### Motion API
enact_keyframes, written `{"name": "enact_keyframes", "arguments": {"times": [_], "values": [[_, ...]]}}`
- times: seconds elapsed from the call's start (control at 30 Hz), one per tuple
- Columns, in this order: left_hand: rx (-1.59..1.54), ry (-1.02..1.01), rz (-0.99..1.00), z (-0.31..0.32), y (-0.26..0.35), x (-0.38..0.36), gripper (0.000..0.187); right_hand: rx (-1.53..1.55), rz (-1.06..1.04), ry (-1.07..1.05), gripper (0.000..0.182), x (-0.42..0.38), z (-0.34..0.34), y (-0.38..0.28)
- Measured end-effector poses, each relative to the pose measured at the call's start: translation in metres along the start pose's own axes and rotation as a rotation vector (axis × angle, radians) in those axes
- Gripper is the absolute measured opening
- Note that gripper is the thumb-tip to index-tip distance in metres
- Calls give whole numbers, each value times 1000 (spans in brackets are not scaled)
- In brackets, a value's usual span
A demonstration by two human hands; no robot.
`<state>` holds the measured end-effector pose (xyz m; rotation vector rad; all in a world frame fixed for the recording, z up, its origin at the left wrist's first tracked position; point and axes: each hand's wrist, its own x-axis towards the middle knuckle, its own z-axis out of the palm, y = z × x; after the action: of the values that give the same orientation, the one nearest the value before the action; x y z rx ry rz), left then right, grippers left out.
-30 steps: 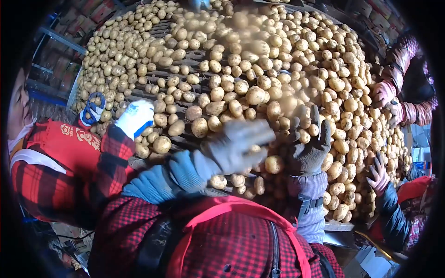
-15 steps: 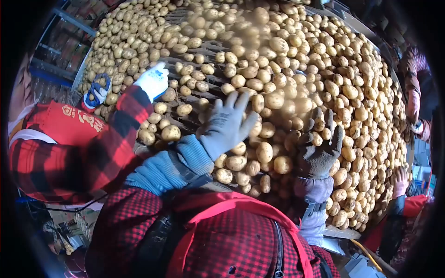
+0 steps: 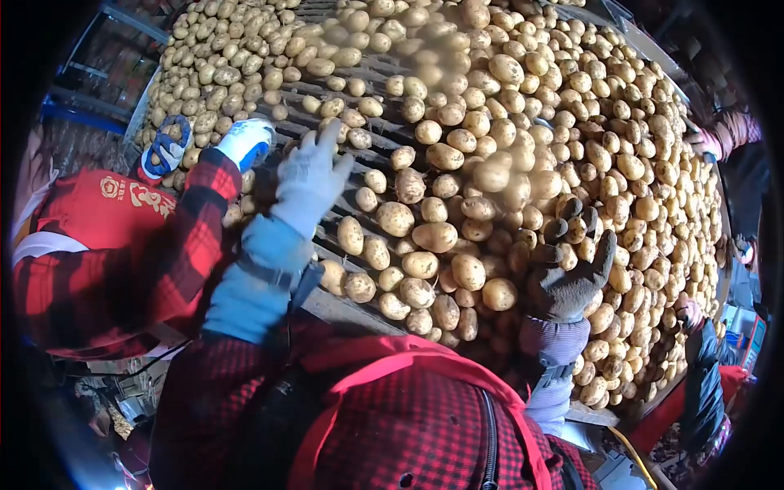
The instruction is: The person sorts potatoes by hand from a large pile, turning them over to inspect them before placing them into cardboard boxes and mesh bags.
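Note:
My left hand (image 3: 309,181), in a pale grey glove with a blue sleeve cuff, reaches over the dark slats (image 3: 384,137) with its fingers stretched out; I see nothing held in it. Against the heap of potatoes (image 3: 435,237) lies my right hand (image 3: 572,286), in a darker, soiled grey glove. Its fingers are spread, and small potatoes show between and beside them. The potatoes are yellow-brown, some with dark specks. Loose ones lie on the slats between my two hands.
At left, a co-worker in a red apron has a white-and-blue gloved hand (image 3: 245,143) near mine. Other people's hands (image 3: 709,143) touch the heap's right side. A wooden edge (image 3: 347,312) runs along the front. A yellow cord (image 3: 633,456) hangs at lower right.
My left hand has moved left, away from the middle potatoes, uncovering potatoes and slats. My right hand has barely moved. The co-worker's gloved hand has drawn back a little to the left.

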<state>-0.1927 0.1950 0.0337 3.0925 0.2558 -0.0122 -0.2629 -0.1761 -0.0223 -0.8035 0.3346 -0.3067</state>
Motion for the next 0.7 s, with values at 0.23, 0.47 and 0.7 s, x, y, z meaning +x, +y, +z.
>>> {"name": "enact_keyframes", "arguments": {"times": [0.23,0.47,0.7], "values": [[85,-131,25,19,-24,48,75,242,156,-53,50,-6,8,-7],[-882,114,386,-26,68,-21,45,328,570,-259,59,-26,28,-11],[-703,264,1109,-43,143,-47,60,231,521,-248,67,-37,42,-3]]}}
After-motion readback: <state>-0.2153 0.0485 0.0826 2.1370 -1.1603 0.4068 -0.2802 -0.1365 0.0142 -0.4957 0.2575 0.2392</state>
